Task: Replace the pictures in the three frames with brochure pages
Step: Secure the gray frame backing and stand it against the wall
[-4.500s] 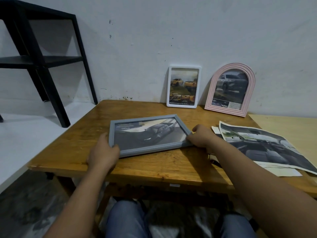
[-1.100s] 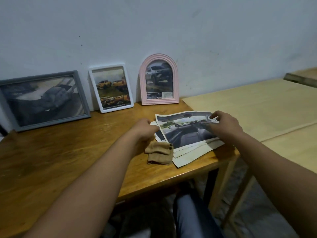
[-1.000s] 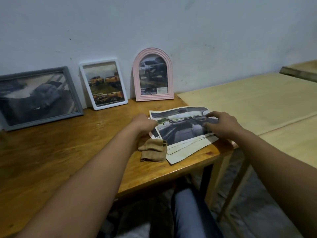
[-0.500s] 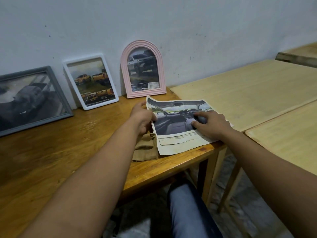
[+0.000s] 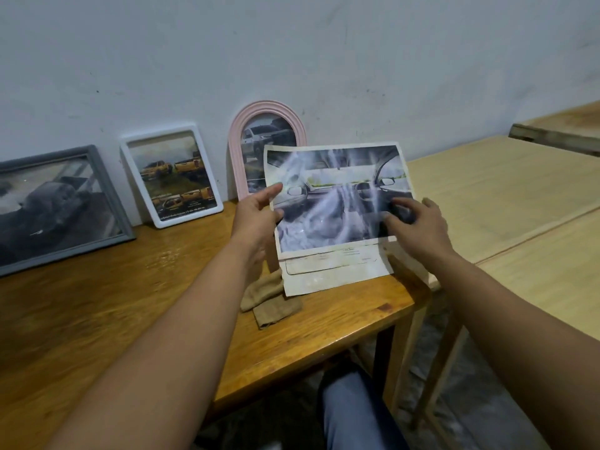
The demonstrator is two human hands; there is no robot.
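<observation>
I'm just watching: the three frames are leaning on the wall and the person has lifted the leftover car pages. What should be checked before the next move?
1. Grey frame, white frame and pink arched frame all show car pages: ok.
2. All three lean on the wall without tipping: ok.
3. Leftover pages held by both the left hand and right hand: ok.
4. No sheet slipping from the stack: cannot tell, it is blurred.
5. Tan cloth lies beside the pages, not under the hands: ok.
6. A place to set the pages down, such as the pale table: ok.

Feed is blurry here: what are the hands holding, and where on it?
Both hold the brochure page: left hand at its left edge, right hand at its right edge.
</observation>
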